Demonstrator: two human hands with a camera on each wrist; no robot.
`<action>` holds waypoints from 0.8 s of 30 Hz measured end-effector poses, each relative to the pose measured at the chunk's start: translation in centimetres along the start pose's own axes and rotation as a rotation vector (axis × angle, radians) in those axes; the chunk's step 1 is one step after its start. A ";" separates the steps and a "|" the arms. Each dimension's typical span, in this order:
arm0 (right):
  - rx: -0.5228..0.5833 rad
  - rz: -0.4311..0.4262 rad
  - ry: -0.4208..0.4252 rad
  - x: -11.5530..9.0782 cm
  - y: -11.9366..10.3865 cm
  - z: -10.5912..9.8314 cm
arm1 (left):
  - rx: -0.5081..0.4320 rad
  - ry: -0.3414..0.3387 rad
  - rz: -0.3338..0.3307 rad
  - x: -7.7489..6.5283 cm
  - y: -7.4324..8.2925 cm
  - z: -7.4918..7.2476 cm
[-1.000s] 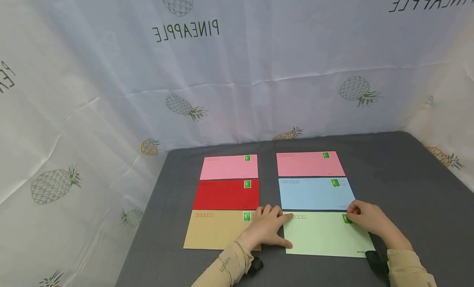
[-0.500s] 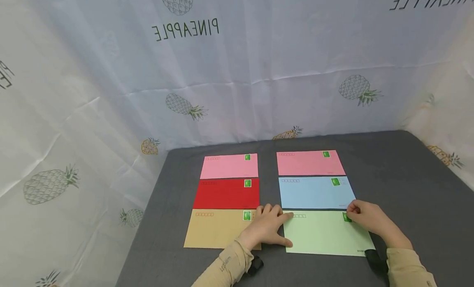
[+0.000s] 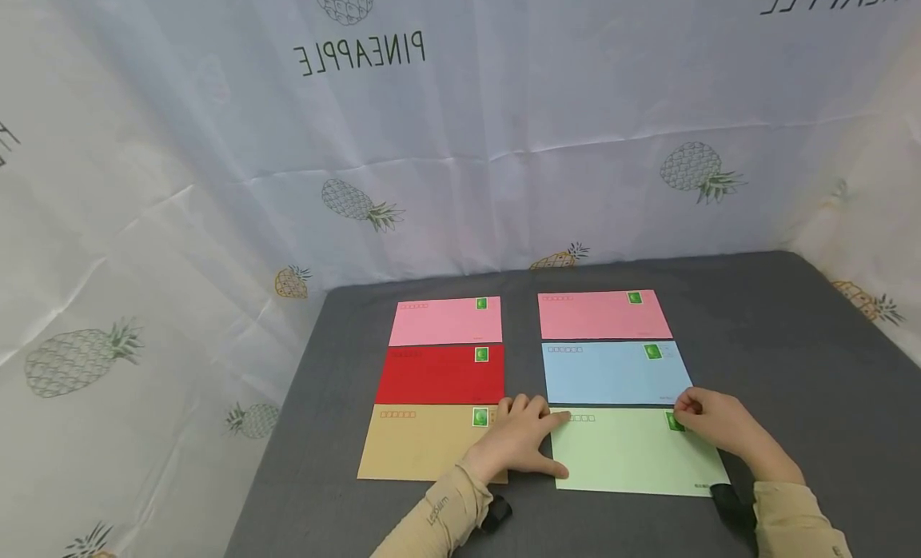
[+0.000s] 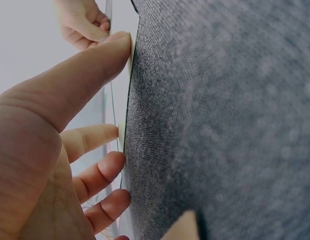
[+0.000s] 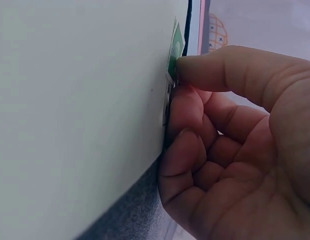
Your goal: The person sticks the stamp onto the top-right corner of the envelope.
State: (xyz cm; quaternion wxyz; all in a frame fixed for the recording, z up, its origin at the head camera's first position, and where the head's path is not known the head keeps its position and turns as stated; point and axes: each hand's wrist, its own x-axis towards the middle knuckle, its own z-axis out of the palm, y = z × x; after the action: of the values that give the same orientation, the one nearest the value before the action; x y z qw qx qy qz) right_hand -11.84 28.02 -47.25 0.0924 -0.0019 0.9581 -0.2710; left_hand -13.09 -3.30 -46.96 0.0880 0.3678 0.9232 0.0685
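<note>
A light green envelope (image 3: 626,458) lies flat on the dark grey table at the front right. My left hand (image 3: 521,440) rests at its left edge, thumb and index finger spread on the envelope's edge and other fingers towards the tan envelope (image 3: 413,442). At the green envelope's top right corner, my right hand (image 3: 725,430) pinches a small green stamp (image 5: 176,50) between thumb and index finger. In the right wrist view the stamp stands partly tilted off the paper, its far end free. The right hand's other fingers are curled beneath.
Beyond lie a blue envelope (image 3: 612,374) and a pink one (image 3: 600,316), each stamped. The left column holds a red envelope (image 3: 439,378) and another pink envelope (image 3: 442,324), also stamped. A pineapple-print curtain (image 3: 460,142) rises behind the grey table (image 3: 813,366).
Both hands stay nearly in place, the right one still at the stamp. The head view has tilted slightly, so the envelopes appear a little higher.
</note>
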 end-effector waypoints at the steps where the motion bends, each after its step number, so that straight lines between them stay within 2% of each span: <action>1: -0.001 -0.002 0.000 0.0 0.0 0.0 | 0.001 -0.001 0.000 0.0 0.0 0.0; 24: -0.010 -0.037 -0.049 0.3 0.7 -0.1 | -0.023 -0.008 0.000 0.1 -0.1 0.1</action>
State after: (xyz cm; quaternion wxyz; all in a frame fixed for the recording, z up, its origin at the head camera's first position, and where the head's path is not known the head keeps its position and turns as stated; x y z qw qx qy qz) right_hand -12.09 28.64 -47.54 0.1105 -0.0269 0.9567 -0.2678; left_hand -13.22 -3.32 -47.07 0.0961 0.3670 0.9220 0.0774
